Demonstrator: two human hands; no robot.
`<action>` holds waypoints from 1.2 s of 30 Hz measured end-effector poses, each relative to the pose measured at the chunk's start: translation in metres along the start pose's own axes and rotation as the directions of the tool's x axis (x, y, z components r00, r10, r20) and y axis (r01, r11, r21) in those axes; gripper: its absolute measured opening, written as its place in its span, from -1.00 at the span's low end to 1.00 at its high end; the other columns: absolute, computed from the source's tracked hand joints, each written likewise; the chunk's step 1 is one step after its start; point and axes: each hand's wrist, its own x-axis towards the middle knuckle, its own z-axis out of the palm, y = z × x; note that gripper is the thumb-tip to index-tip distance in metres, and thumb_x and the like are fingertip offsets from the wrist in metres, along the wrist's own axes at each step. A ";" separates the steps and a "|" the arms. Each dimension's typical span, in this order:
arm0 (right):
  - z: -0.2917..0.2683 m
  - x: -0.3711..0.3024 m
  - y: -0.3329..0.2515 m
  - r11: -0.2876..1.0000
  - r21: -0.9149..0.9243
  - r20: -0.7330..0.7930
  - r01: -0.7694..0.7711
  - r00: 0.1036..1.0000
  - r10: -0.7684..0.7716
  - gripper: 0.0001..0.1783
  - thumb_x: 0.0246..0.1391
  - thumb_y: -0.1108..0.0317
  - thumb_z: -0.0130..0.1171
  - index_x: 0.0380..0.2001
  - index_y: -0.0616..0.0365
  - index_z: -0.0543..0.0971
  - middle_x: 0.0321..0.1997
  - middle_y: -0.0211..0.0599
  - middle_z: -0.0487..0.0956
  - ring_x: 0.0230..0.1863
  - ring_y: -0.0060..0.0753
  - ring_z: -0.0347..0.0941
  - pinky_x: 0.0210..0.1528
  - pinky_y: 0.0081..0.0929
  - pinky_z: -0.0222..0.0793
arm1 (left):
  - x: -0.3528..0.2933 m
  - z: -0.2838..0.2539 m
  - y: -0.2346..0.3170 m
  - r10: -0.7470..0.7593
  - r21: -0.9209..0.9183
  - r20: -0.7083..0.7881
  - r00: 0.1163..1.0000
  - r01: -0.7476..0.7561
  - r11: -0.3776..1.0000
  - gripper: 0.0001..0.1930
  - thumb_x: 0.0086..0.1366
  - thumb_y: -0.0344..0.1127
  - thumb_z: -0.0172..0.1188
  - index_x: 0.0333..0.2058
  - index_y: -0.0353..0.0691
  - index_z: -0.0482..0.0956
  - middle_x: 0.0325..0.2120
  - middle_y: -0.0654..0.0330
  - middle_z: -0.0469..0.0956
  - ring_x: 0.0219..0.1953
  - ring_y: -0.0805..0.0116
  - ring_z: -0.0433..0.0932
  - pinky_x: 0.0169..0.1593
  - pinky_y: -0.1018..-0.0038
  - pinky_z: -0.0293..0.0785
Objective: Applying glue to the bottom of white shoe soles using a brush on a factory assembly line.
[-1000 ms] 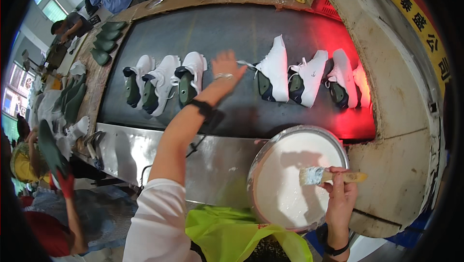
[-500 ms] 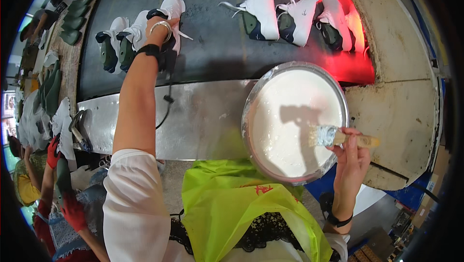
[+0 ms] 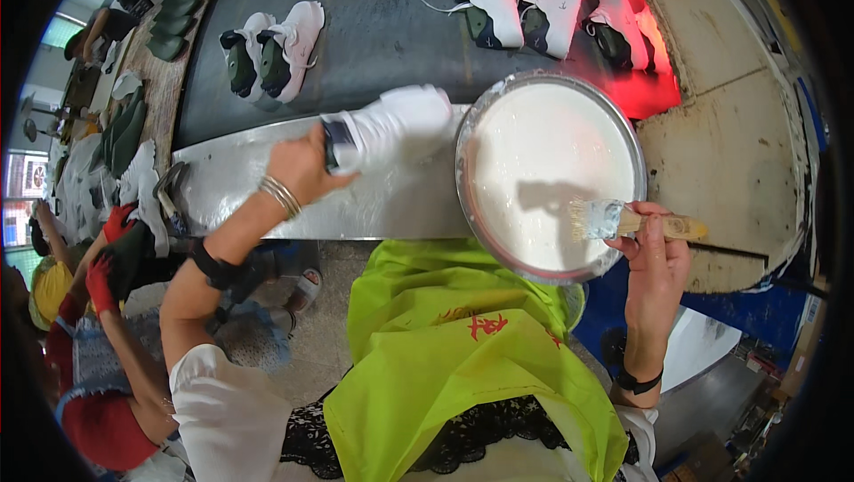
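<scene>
My left hand [image 3: 307, 164] grips a white shoe upper [image 3: 393, 126] by its dark heel end, over the metal ledge and a little blurred by motion. Between the fingers of my right hand [image 3: 654, 246] is a flat paintbrush [image 3: 680, 227] with a wooden handle. Its white-coated bristles point left, above a round metal basin [image 3: 463, 175] of white liquid [image 3: 525, 144]. On the dark belt beyond, two white shoe uppers [image 3: 294, 37] lie at the left, and several more white uppers [image 3: 551, 20] stand at the right.
The dark belt [image 3: 382, 37] has red light at its right end, beside a worn wooden panel [image 3: 725, 153]. A shiny metal ledge [image 3: 400, 206] runs along its near edge. To my left, a co-worker's red-gloved hands [image 3: 102, 282] hold a dark green piece. Green pieces [image 3: 173, 24] lie on a board.
My left hand has taken one white shoe upper off the belt and brought it nearer, over the metal ledge. The right hand still holds the brush above the basin.
</scene>
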 end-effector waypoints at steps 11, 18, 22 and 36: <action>-0.017 -0.049 -0.013 0.998 0.008 -0.049 0.067 0.997 -0.066 -0.72 0.24 0.32 -0.08 -0.17 0.35 0.45 -0.17 -0.18 0.49 -0.24 -0.49 0.46 -0.26 -0.51 0.47 | 0.025 0.029 -0.046 0.069 0.279 -0.251 0.966 0.004 0.960 -0.22 -0.19 -0.06 0.41 -0.08 -0.40 0.24 -0.29 -0.06 0.51 -0.30 0.10 0.57 -0.28 0.30 0.51; -0.003 0.025 0.045 0.985 -0.168 -0.038 -0.036 0.999 0.030 -0.73 0.19 0.28 0.02 -0.24 0.30 0.53 -0.28 -0.27 0.54 -0.28 -0.53 0.48 -0.31 -0.60 0.49 | 0.006 -0.036 -0.068 -0.310 -0.750 -0.284 0.907 -0.010 0.661 -0.45 0.06 -0.04 0.28 -0.16 -0.43 0.47 -0.39 0.10 0.60 -0.36 0.28 0.59 -0.21 0.39 0.49; 0.028 0.082 0.090 0.923 -0.323 0.046 0.209 0.978 -0.205 -0.77 0.07 0.30 0.12 -0.28 0.24 0.55 -0.31 -0.23 0.58 -0.34 -0.39 0.53 -0.29 -0.44 0.46 | -0.050 -0.005 -0.038 -0.370 -0.996 0.079 0.926 0.057 -0.072 -0.42 0.21 0.00 0.10 0.02 -0.40 0.36 -0.08 0.15 0.49 -0.10 0.26 0.50 0.00 0.31 0.41; 0.023 0.099 0.077 0.895 -0.329 -0.038 0.300 0.943 -0.331 -0.68 0.05 0.19 0.12 -0.33 0.27 0.58 -0.46 -0.20 0.59 -0.48 -0.47 0.51 -0.37 -0.53 0.40 | -0.107 0.114 0.122 0.024 -0.572 0.331 0.943 0.221 -0.790 -0.24 0.27 0.29 -0.29 0.21 -0.24 0.12 0.13 0.03 0.26 0.10 0.14 0.32 0.16 0.25 0.26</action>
